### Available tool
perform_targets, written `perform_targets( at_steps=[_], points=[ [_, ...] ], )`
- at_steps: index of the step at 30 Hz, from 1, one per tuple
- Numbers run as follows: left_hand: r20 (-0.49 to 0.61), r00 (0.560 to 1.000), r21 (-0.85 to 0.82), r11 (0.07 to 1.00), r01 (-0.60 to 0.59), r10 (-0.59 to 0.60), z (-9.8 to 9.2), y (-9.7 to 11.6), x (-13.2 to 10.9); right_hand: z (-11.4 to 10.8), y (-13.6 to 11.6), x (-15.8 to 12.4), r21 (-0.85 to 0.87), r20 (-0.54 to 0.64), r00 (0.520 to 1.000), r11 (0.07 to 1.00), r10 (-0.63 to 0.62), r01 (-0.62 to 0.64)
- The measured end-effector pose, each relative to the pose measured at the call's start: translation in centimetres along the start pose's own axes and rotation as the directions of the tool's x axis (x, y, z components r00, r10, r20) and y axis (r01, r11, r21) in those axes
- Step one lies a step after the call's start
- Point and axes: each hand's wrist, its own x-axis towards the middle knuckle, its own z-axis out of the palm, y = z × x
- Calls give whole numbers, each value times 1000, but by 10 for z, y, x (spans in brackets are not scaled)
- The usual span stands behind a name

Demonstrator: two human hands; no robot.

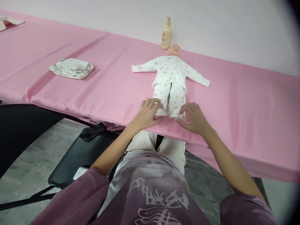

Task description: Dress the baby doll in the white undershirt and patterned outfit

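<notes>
A doll lies on its back on the pink table cover, its head [175,50] toward the wall. It wears a white printed long-sleeved top [170,70] with both sleeves spread out, and matching printed pants [177,100]. My left hand [148,111] is at the lower end of one pant leg, fingers curved and apart. At the other leg's hem is my right hand [193,118], its thumb and fingers spread around the outer edge. Neither hand visibly grips the cloth; exact fingertip contact is hard to make out.
A pump bottle [166,35] stands beside the doll's head against the wall. Folded printed cloth [72,68] lies to the left on the pink table cover [112,78]. Another cloth [9,22] is at the far left. A black chair [77,156] holds a dark phone-like object [93,132].
</notes>
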Motion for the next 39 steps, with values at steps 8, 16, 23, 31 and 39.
perform_targets(
  at_steps=[8, 16, 23, 31, 39],
  points=[
    [-12, 979, 25, 978, 206, -206, -9, -17, -12, 41, -28, 32, -217, -68, 997, 976, -28, 12],
    [24, 982, 22, 982, 187, -188, -13, -12, -11, 51, -37, 45, -305, -58, 993, 949, -98, 76],
    [-62, 989, 0, 990, 138, -137, -12, -14, -15, 48, -45, 39, -267, -120, 990, 963, -80, 45],
    [-14, 993, -41, 993, 113, -114, -13, -12, -14, 53, -49, 34, -250, -61, 998, 968, -1, -14],
    [-12, 994, -57, 992, 109, -109, -14, -13, -14, 60, -57, 40, -215, 13, 988, 966, 151, -145]
  ],
)
